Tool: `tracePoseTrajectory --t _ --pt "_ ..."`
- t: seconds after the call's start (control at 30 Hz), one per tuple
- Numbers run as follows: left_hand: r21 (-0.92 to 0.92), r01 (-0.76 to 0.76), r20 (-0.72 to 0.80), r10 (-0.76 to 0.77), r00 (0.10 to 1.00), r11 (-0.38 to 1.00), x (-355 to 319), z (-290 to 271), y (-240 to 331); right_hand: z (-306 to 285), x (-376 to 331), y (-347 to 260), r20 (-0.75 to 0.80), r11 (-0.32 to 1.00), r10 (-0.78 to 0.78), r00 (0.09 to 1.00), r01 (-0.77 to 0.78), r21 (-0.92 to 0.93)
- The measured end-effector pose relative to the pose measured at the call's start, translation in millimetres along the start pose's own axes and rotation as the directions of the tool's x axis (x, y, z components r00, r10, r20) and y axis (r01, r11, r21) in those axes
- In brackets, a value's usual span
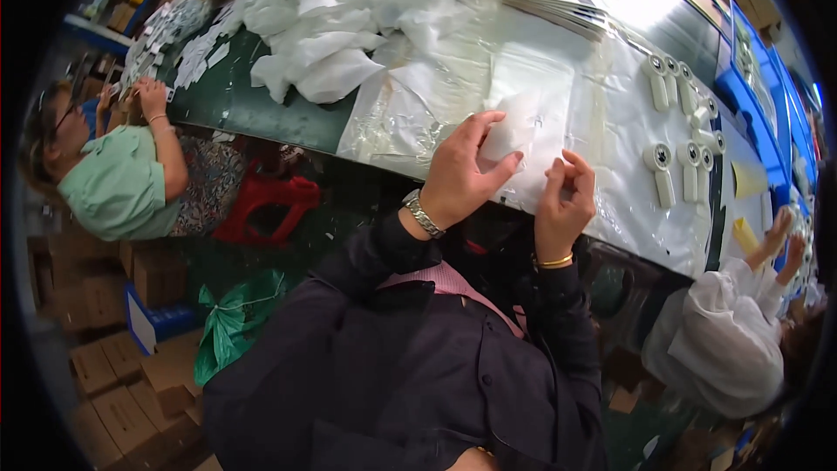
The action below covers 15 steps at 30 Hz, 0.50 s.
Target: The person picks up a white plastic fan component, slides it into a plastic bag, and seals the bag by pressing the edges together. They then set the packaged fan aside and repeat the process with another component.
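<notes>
A translucent white plastic bag (520, 126) is in front of me at the table's near edge. My left hand (464, 161), with a metal watch at the wrist, curves round its left side, thumb and fingers closed on it. Whether the bag has anything inside, I cannot make out. At the bag's lower right corner is my right hand (567, 205), a gold bangle on its wrist. Its fingers are curled, thumb and forefinger close together; what they pinch, if anything, is hidden. Beneath and beyond lie flat white bags (532, 74).
White handheld fans (661, 170) lie to the right on plastic sheeting (610, 148). A big heap of white pouches (323, 26) covers the far left. Leaflets (554, 7) are stacked behind, blue bins (750, 78) far right. Co-workers sit left (131, 166) and right (719, 340).
</notes>
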<state>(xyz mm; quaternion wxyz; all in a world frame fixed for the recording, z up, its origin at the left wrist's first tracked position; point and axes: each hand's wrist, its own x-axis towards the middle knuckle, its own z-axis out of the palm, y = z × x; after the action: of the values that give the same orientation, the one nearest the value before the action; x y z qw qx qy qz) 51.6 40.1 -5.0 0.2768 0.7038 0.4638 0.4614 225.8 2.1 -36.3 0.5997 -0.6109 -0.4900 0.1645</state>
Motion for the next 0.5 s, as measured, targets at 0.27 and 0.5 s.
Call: tracePoseTrajectory --t 0.27,0.5 --pt "-0.289 -0.041 -0.616 -0.152 0.773 0.957 8 -91 -50 1 -3 -1 0.019 1.000 0.022 1.000 -0.022 -0.004" --pt "0.144 0.275 -0.902 0.011 0.432 0.951 -27 -217 -142 2 -9 -3 0.030 1.000 0.010 0.999 -0.010 0.002"
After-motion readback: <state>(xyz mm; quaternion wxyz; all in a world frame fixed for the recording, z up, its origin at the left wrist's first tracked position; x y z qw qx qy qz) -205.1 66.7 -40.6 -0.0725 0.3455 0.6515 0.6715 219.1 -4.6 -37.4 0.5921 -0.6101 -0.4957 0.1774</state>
